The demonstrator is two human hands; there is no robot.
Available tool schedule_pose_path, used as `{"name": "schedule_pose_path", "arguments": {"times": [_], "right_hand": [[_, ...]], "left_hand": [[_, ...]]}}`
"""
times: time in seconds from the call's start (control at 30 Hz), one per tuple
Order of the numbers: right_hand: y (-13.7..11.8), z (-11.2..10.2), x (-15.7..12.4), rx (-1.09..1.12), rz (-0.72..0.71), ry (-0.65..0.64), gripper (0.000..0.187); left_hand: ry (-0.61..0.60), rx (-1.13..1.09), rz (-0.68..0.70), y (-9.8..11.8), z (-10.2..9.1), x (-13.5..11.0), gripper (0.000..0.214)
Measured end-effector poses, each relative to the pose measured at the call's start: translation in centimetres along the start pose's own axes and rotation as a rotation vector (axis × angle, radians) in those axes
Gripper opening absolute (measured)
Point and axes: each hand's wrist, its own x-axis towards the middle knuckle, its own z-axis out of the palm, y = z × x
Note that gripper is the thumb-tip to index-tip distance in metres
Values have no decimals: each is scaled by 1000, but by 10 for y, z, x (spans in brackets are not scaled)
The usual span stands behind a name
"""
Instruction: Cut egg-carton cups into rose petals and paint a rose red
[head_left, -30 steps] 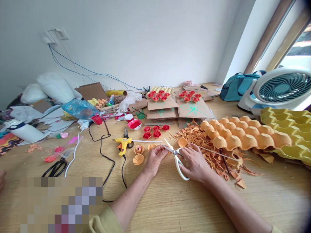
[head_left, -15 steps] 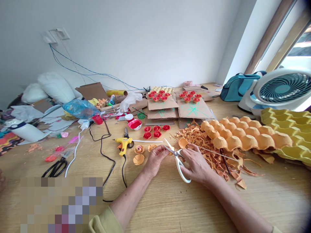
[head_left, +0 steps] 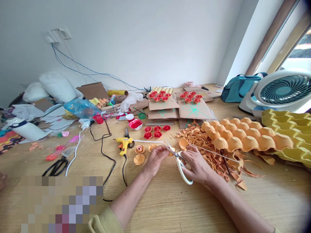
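Observation:
My right hand [head_left: 198,165] grips white-handled scissors [head_left: 179,160], blades pointing up-left toward my left hand. My left hand [head_left: 155,159] is closed in a pinch on a small orange egg-carton piece [head_left: 171,152] at the scissor blades. Just left of that hand lie orange carton flowers [head_left: 139,154]. A heap of orange carton scraps [head_left: 209,149] lies just beyond my right hand, with an orange egg tray [head_left: 243,134] behind it.
A yellow glue gun [head_left: 123,143] with black cord lies left of my hands. Red paper roses [head_left: 156,131] sit mid-table, more on cardboard sheets [head_left: 191,108]. Black scissors [head_left: 55,166], a red paint bowl [head_left: 135,124], a fan [head_left: 282,89], yellow trays [head_left: 289,129] surround them.
The scissors and my right hand have shifted slightly lower and right; the view has tipped up a little. My left hand stays in place.

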Motion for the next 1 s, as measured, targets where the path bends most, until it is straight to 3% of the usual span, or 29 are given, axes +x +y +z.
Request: {"name": "schedule_pose_path", "arguments": {"times": [0.4,0.63,1.0], "right_hand": [[6,0,-1,-19,-41,13,23],[3,-4,1,-92,48,12,16],[3,-5,2,-123,52,5,12]], "left_hand": [[-3,139,32,8,-4,1,21],[-21,216,75,18,-1,1,23],[-60,273,94,26,0,3,25]]}}
